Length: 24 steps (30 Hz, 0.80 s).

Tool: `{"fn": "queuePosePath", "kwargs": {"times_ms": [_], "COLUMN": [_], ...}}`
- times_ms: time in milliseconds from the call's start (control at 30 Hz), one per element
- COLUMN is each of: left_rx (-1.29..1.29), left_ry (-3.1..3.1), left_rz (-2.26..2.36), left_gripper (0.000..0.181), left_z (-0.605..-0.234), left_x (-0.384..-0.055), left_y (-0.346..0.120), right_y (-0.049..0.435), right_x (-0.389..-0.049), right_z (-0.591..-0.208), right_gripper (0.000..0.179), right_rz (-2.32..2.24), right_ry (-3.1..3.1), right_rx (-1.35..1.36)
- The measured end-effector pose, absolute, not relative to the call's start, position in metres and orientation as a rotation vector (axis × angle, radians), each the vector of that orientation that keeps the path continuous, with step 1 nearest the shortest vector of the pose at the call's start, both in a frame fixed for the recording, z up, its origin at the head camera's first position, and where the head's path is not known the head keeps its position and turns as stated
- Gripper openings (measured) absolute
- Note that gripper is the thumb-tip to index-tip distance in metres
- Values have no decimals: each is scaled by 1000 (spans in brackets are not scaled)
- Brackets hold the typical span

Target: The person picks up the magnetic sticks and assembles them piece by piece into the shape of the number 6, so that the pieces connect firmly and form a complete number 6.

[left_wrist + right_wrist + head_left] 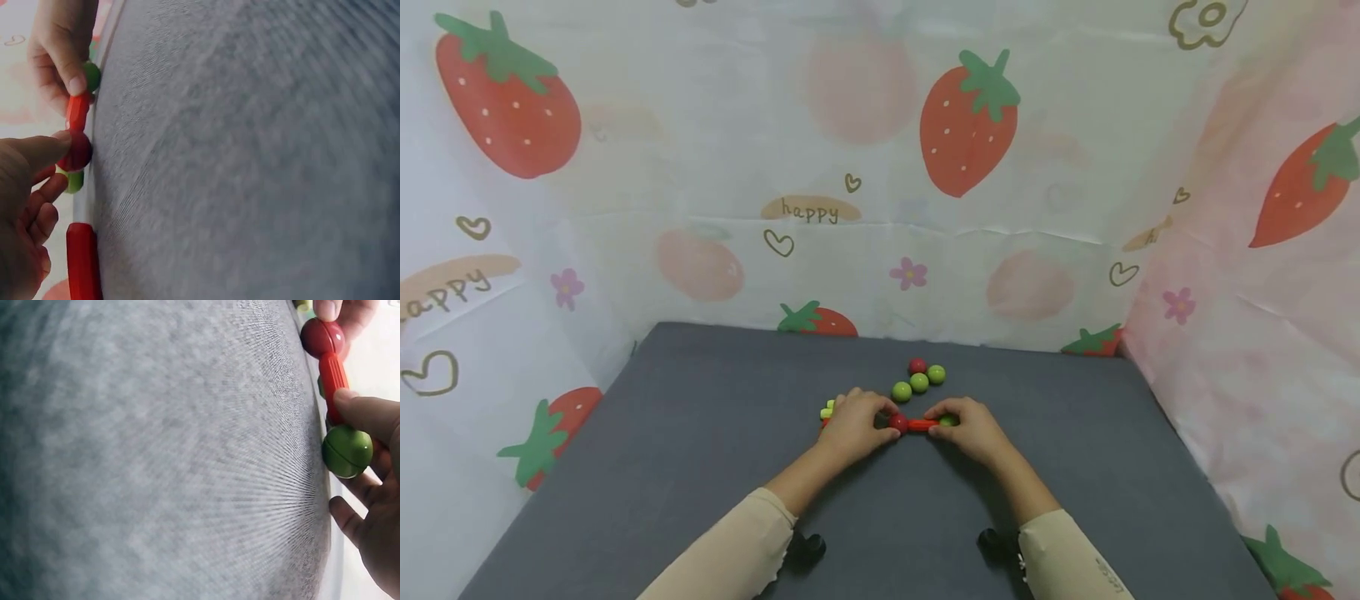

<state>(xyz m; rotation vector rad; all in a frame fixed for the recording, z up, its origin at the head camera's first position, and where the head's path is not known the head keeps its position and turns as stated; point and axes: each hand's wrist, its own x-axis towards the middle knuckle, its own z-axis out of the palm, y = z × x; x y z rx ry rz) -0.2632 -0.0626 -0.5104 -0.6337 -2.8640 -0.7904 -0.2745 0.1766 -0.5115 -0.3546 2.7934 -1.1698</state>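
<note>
A red ball [898, 422] and a green ball [347, 452] sit at the two ends of a short ribbed red rod [334, 372], in a line on the grey tabletop. My left hand [852, 429] pinches the red ball between thumb and fingers. From the other side, my right hand [972, 429] grips the rod beside the green ball, its thumb [359, 407] lying on the rod. In the head view that hand's fingers partly cover the green ball. Whether the rod is fully seated in either ball, I cannot tell.
Behind the hands lie a loose red ball [917, 366] and three green balls [919, 382]. Yellow-green pieces [827, 409] show past the left hand, partly hidden. Another red rod [83, 262] lies near that hand. Strawberry-print cloth [880, 275] walls in the grey table [730, 375].
</note>
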Motion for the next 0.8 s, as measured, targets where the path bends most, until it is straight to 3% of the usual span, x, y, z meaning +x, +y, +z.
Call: {"fn": "queuePosePath", "kwargs": {"times_ms": [433, 800], "left_rx": [-516, -411], "left_ry": [-2808, -2877], "left_rz": [-975, -1079], "left_gripper": [33, 30], "left_z": [-509, -513], "left_x": [-266, -291], "left_y": [-102, -145], "right_y": [178, 178], "right_x": [-272, -273], "right_z": [-510, -511], "right_gripper": [17, 17], "right_rz": [-1163, -1165], "right_ry": [2798, 2789], "right_rx": [-328, -328]}}
